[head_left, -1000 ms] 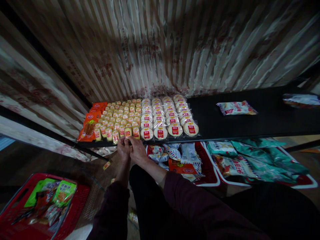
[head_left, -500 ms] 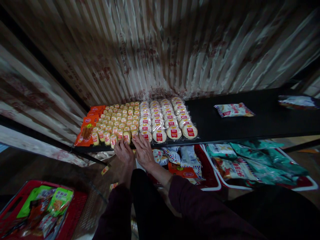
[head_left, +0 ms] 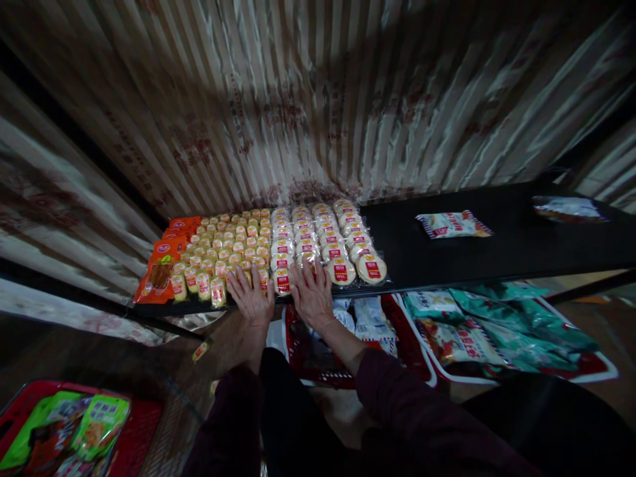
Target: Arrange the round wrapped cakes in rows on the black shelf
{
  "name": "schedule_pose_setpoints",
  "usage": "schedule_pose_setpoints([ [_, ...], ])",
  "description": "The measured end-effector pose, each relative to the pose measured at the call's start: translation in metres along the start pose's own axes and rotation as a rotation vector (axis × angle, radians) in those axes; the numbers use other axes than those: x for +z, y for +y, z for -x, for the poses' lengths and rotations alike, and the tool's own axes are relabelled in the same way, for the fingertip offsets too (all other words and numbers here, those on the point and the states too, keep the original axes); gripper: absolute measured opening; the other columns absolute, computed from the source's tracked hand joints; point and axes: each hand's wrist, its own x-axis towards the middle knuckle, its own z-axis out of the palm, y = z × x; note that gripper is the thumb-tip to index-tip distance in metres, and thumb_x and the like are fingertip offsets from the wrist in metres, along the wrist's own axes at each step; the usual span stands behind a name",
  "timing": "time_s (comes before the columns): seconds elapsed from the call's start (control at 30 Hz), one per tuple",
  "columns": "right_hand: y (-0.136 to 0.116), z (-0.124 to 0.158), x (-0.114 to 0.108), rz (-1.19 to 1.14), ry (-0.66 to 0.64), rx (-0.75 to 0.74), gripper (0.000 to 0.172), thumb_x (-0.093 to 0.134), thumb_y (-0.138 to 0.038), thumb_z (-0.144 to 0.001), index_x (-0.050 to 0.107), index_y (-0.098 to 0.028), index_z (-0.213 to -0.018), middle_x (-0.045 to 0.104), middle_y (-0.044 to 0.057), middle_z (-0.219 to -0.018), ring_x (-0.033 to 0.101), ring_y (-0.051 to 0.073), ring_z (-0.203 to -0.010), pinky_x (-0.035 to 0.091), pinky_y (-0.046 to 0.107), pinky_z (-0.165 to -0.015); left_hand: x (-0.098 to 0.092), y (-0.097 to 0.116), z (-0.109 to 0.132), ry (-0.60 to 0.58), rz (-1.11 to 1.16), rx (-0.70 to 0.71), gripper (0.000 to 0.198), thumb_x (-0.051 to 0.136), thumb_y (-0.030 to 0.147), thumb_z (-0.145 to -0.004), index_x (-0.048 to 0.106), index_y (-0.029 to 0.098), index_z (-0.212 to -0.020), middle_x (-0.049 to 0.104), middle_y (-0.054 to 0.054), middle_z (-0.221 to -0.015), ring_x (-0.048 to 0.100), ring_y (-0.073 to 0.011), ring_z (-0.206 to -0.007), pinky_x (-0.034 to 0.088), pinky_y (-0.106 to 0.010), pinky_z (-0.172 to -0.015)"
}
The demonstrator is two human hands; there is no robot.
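Observation:
Several rows of small yellow wrapped cakes (head_left: 218,291) stand on a black shelf (head_left: 427,258). To their right are rows of round, pale cakes in clear wrappers (head_left: 370,267). My left hand (head_left: 252,295) lies with fingers spread against the front of the yellow cakes' right-hand rows. My right hand (head_left: 312,291) rests, fingers apart, on the front of the round cakes' second row and partly hides it. Neither hand is wrapped round a package. Orange flat packets (head_left: 161,265) lie left of the yellow cakes.
Farther right on the shelf lie a white-and-red packet (head_left: 454,225) and another packet (head_left: 569,208). Below are a red basket of white packets (head_left: 407,338) and a basket of teal bags (head_left: 531,331). A red basket (head_left: 144,424) with green packets stands lower left. A striped curtain (head_left: 298,99) hangs behind.
Both hands have moved right along the front edge, the right one from the first round-cake row to the second. Their fingers are more spread. The view has shifted slightly.

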Motion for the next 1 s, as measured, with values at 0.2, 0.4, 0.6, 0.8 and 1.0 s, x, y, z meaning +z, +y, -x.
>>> schedule_pose_setpoints([
  [0.2, 0.0063, -0.0027, 0.0059, 0.004, -0.054, -0.058, 0.049, 0.045, -0.029, -0.089, 0.041, -0.031, -0.138, 0.032, 0.002, -0.15, 0.011, 0.029, -0.142, 0.012, 0.056, -0.111, 0.0086, -0.0001, -0.0031, -0.006, -0.009, -0.003, 0.055, 0.047, 0.04, -0.087, 0.042, 0.019, -0.138, 0.017, -0.014, -0.154, 0.005, -0.0325, -0.143, 0.009, -0.061, -0.111],
  [0.4, 0.0073, -0.0033, 0.0072, 0.138, -0.091, -0.075, 0.047, 0.042, -0.034, -0.091, 0.041, -0.028, -0.138, 0.034, 0.004, -0.15, 0.013, 0.028, -0.141, 0.013, 0.052, -0.111, 0.008, 0.0012, -0.0043, -0.045, -0.145, 0.0, 0.055, 0.042, 0.04, -0.09, 0.038, 0.02, -0.14, 0.015, -0.014, -0.154, 0.008, -0.0317, -0.142, 0.013, -0.058, -0.111],
  [0.6, 0.0066, -0.004, 0.0053, 0.221, -0.118, -0.078, 0.047, 0.04, -0.037, -0.093, 0.04, -0.028, -0.139, 0.032, 0.005, -0.15, 0.013, 0.028, -0.141, 0.013, 0.05, -0.111, 0.0057, 0.0012, -0.0042, -0.059, -0.214, 0.027, 0.056, 0.039, 0.041, -0.091, 0.036, 0.018, -0.141, 0.014, -0.015, -0.154, 0.008, -0.0314, -0.142, 0.015, -0.055, -0.112],
  [0.8, 0.0079, -0.0033, 0.0053, 0.225, -0.123, -0.088, 0.048, 0.04, -0.036, -0.093, 0.038, -0.028, -0.14, 0.031, 0.005, -0.151, 0.012, 0.028, -0.141, 0.013, 0.05, -0.111, 0.0071, -0.0016, -0.0029, -0.047, -0.18, 0.037, 0.055, 0.038, 0.041, -0.091, 0.037, 0.017, -0.141, 0.016, -0.014, -0.154, 0.009, -0.0306, -0.142, 0.015, -0.055, -0.112],
  [1.0, 0.0117, -0.0021, -0.0001, 0.216, -0.12, -0.106, 0.051, 0.038, -0.037, -0.093, 0.032, -0.027, -0.143, 0.026, 0.005, -0.153, 0.011, 0.027, -0.142, 0.012, 0.049, -0.112, 0.0081, -0.0048, 0.0013, 0.002, -0.155, 0.063, 0.056, 0.037, 0.041, -0.091, 0.036, 0.015, -0.141, 0.015, -0.015, -0.154, 0.004, -0.0299, -0.143, 0.012, -0.055, -0.113],
])
